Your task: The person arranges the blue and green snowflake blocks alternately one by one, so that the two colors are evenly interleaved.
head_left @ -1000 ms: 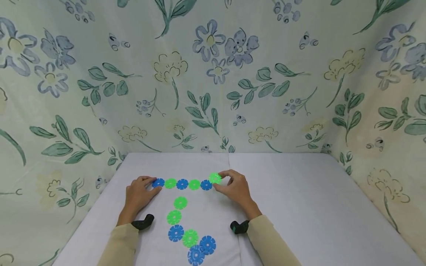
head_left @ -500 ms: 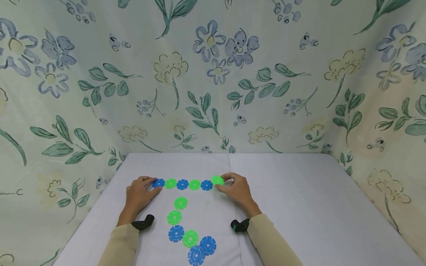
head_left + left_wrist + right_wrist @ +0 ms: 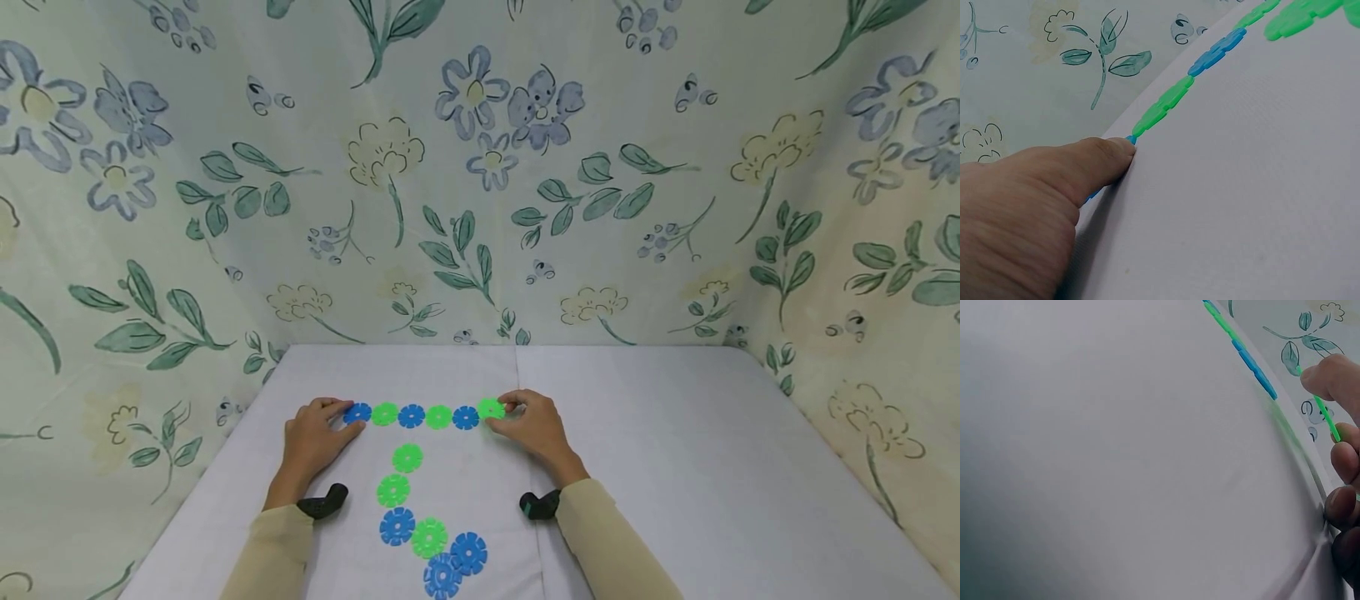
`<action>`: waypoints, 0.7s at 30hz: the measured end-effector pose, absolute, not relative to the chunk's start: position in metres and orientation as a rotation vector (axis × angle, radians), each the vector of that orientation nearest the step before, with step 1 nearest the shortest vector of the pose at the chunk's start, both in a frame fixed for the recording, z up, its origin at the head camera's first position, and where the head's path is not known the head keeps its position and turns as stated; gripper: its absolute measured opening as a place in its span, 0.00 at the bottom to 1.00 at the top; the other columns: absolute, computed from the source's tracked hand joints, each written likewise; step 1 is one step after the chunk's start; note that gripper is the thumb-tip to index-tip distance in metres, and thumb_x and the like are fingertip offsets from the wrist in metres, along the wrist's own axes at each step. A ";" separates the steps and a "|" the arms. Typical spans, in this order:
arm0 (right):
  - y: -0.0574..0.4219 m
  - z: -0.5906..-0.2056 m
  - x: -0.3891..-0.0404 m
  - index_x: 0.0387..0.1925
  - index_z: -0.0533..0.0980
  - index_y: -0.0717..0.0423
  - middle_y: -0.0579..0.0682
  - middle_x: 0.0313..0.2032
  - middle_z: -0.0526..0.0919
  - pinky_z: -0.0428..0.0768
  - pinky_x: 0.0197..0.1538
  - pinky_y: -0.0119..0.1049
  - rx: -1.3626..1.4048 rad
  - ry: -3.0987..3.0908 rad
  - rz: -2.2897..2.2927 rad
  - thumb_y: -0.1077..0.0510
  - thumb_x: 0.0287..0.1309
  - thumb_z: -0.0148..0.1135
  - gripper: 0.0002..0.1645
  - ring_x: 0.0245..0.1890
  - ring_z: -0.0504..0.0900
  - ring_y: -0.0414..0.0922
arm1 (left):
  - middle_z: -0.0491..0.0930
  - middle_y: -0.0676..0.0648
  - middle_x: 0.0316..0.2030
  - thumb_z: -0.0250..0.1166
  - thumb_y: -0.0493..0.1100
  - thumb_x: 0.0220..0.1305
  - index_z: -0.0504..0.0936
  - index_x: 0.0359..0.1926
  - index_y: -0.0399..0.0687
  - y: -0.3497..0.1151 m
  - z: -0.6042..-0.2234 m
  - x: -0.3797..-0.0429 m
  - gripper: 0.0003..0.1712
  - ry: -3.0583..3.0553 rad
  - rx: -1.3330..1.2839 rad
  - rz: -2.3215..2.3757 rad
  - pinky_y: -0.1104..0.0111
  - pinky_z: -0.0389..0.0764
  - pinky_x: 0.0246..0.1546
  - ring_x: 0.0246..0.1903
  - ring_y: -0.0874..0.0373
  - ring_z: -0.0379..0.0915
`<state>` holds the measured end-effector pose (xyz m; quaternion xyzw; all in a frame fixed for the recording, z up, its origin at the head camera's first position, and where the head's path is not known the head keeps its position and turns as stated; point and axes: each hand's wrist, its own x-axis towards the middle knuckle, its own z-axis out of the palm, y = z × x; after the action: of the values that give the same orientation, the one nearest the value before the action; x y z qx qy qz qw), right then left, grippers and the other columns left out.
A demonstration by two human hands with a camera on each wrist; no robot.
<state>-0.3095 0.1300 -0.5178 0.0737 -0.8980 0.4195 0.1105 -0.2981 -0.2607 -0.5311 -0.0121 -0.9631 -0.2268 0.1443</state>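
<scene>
A straight row of notched plastic discs, blue and green in turn, runs across the white table in the head view. My left hand (image 3: 315,437) pinches the blue disc (image 3: 358,413) at the row's left end, and its thumb (image 3: 1113,153) covers most of that disc in the left wrist view. Right of it come a green disc (image 3: 385,414), a blue disc (image 3: 411,416), another green disc (image 3: 438,417) and another blue disc (image 3: 466,417). Between thumb and fingers my right hand (image 3: 536,429) holds a light green disc (image 3: 1327,417), raised off the cloth at the row's right end.
Nearer me lie more loose discs: a green one (image 3: 407,457), then several green and blue, with two blue discs (image 3: 468,552) overlapping at the front. The white cloth (image 3: 675,475) has a crease right of centre. A flowered curtain (image 3: 480,208) stands behind and at both sides.
My right hand has shifted slightly right and lower with the green disc, which no longer overlaps the last blue disc as much. The left hand has stayed put.
</scene>
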 end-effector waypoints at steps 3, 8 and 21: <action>0.130 -0.517 -0.309 0.41 0.85 0.46 0.40 0.32 0.83 0.77 0.45 0.42 0.216 -2.657 1.198 0.40 0.44 0.79 0.24 0.37 0.77 0.41 | 0.75 0.37 0.61 0.69 0.63 0.60 0.80 0.63 0.50 -0.260 -0.531 -0.299 0.34 -2.775 -0.036 -0.656 0.42 0.63 0.54 0.59 0.37 0.70; 0.130 -0.518 -0.310 0.40 0.85 0.48 0.41 0.31 0.83 0.78 0.46 0.41 0.209 -2.681 1.157 0.41 0.44 0.80 0.23 0.35 0.78 0.40 | 0.75 0.37 0.61 0.69 0.62 0.61 0.80 0.63 0.50 -0.260 -0.530 -0.298 0.34 -2.784 -0.030 -0.659 0.42 0.63 0.54 0.59 0.37 0.69; 0.130 -0.521 -0.312 0.40 0.85 0.48 0.41 0.31 0.82 0.76 0.43 0.39 0.179 -2.725 1.129 0.43 0.43 0.80 0.23 0.33 0.76 0.40 | 0.76 0.38 0.61 0.69 0.62 0.61 0.80 0.63 0.52 -0.261 -0.532 -0.299 0.33 -2.775 -0.039 -0.662 0.43 0.63 0.53 0.59 0.38 0.70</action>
<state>-0.3119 0.1304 -0.5208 0.0602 -0.9181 0.3805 0.0931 -0.2990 -0.2611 -0.5319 -0.0135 -0.9626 -0.2295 0.1437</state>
